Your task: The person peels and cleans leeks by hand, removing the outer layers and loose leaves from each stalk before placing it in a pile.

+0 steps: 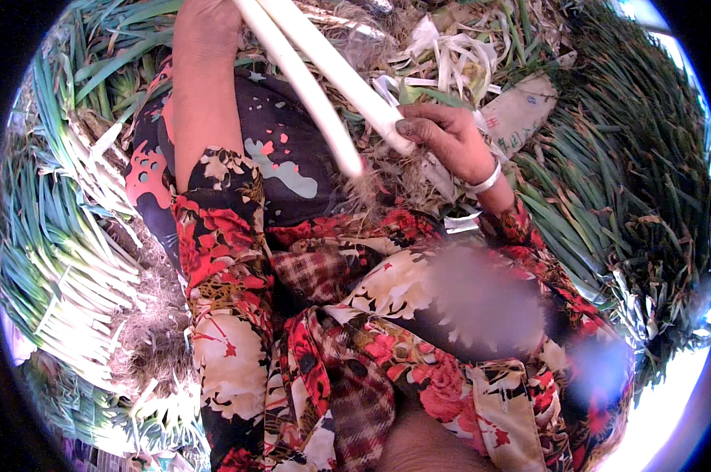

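Note:
Two long white green onion stalks (312, 98) slant down from the top edge, with roots at their lower ends. My left hand (210, 22) is closed on them at the top, its fingers partly cut off by the picture's edge. Between thumb and fingers, my right hand (450, 138) pinches the root end of the right-hand stalk (363, 98). The left-hand stalk's pinkish root end (355, 167) hangs free just beside it, over my dark patterned trouser leg (292, 141). A pale bracelet (485, 179) circles my right wrist.
Bundled green onions (80, 291) lie at the left, white ends and roots inward. A large heap of green leaves (615, 173) fills the right side. Peeled skins (454, 59) and loose roots are scattered beyond my hands, near a pale printed flat piece (521, 114).

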Demonstrator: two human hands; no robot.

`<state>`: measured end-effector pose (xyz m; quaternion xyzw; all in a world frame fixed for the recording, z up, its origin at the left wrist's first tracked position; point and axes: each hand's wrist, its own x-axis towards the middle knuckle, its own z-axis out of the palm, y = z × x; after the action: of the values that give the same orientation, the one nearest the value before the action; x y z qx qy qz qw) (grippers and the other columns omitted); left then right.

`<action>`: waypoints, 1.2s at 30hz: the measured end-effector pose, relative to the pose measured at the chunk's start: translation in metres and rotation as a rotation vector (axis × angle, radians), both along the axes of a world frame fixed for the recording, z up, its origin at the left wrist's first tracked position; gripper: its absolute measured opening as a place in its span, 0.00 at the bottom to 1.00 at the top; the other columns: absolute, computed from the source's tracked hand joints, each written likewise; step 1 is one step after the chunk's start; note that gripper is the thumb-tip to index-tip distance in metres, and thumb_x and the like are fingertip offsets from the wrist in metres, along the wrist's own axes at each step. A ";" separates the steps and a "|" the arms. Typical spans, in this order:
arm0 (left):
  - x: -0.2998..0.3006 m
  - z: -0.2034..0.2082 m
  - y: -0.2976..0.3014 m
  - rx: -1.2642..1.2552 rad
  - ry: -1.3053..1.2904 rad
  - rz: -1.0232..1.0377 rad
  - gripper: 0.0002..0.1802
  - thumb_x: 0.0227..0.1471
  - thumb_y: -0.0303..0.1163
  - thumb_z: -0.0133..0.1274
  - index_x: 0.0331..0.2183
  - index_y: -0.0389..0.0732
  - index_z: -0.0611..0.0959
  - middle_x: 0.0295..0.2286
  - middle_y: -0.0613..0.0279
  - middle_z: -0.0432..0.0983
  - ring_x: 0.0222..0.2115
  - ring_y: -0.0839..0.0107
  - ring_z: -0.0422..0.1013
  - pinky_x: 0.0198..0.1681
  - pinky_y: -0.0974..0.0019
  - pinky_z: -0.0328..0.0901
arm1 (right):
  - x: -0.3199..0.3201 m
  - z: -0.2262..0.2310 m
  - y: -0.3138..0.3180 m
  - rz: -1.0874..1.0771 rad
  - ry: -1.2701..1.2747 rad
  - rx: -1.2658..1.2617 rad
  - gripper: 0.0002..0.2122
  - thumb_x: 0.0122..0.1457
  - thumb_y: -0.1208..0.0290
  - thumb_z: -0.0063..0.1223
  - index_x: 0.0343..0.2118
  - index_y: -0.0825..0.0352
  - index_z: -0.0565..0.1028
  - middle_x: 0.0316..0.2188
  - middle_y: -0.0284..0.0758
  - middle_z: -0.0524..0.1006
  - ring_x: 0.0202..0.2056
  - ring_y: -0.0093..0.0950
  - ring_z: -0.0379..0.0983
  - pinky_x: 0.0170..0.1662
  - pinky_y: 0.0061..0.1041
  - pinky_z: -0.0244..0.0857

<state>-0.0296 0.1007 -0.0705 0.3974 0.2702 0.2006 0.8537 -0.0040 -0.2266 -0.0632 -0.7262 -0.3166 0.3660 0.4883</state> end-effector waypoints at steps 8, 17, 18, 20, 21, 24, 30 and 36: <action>0.003 0.006 -0.008 0.116 0.085 0.101 0.12 0.40 0.30 0.54 0.27 0.34 0.72 0.15 0.59 0.65 0.14 0.63 0.65 0.18 0.62 0.65 | -0.017 0.012 -0.001 0.139 -0.698 -0.271 0.15 0.51 0.68 0.47 0.38 0.73 0.69 0.21 0.49 0.72 0.23 0.43 0.71 0.28 0.34 0.66; 0.003 0.005 -0.014 0.147 0.152 0.179 0.11 0.39 0.28 0.51 0.26 0.32 0.71 0.15 0.58 0.65 0.15 0.62 0.65 0.19 0.61 0.65 | -0.025 -0.002 0.011 0.199 -0.827 -0.334 0.10 0.48 0.71 0.49 0.32 0.71 0.66 0.15 0.46 0.70 0.20 0.45 0.69 0.23 0.39 0.63; 0.002 0.005 -0.013 0.154 0.149 0.177 0.11 0.39 0.29 0.51 0.26 0.32 0.71 0.15 0.58 0.65 0.15 0.62 0.65 0.19 0.61 0.65 | -0.023 -0.006 0.011 0.178 -0.802 -0.324 0.10 0.48 0.71 0.49 0.31 0.72 0.67 0.15 0.46 0.70 0.19 0.43 0.69 0.23 0.37 0.63; 0.000 0.007 -0.013 0.153 0.137 0.185 0.11 0.39 0.29 0.51 0.26 0.32 0.71 0.15 0.58 0.66 0.14 0.62 0.65 0.18 0.61 0.65 | -0.017 -0.017 0.008 0.133 -0.754 -0.303 0.10 0.48 0.71 0.49 0.30 0.73 0.69 0.15 0.46 0.70 0.17 0.40 0.69 0.21 0.34 0.62; -0.001 0.008 -0.013 0.152 0.131 0.189 0.11 0.39 0.29 0.51 0.26 0.32 0.72 0.15 0.58 0.66 0.14 0.62 0.65 0.18 0.60 0.65 | -0.018 -0.015 0.007 0.064 -0.650 -0.295 0.10 0.49 0.71 0.49 0.30 0.73 0.70 0.16 0.44 0.71 0.17 0.36 0.69 0.22 0.31 0.62; -0.005 0.021 -0.018 0.081 0.081 0.173 0.10 0.40 0.30 0.51 0.26 0.33 0.73 0.14 0.58 0.68 0.14 0.63 0.66 0.18 0.62 0.66 | -0.015 -0.014 0.003 -0.112 -0.356 -0.213 0.11 0.49 0.70 0.47 0.30 0.74 0.72 0.18 0.40 0.73 0.18 0.28 0.68 0.24 0.25 0.62; -0.005 0.011 -0.006 0.104 -0.112 0.090 0.10 0.40 0.31 0.51 0.26 0.34 0.74 0.14 0.58 0.68 0.13 0.65 0.67 0.17 0.65 0.67 | -0.012 -0.021 -0.013 -0.243 0.007 0.001 0.13 0.51 0.69 0.45 0.33 0.75 0.73 0.22 0.37 0.74 0.23 0.22 0.67 0.29 0.22 0.62; -0.006 0.014 -0.010 0.114 -0.082 0.110 0.11 0.38 0.30 0.51 0.26 0.33 0.73 0.14 0.59 0.67 0.13 0.65 0.65 0.16 0.65 0.65 | -0.018 0.006 -0.006 0.024 -0.309 -0.169 0.14 0.52 0.63 0.47 0.32 0.72 0.72 0.18 0.43 0.72 0.20 0.32 0.70 0.25 0.29 0.64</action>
<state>-0.0356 0.0902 -0.0565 0.4212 0.2445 0.2783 0.8278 -0.0222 -0.2321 -0.0568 -0.8083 -0.3645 0.2813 0.3669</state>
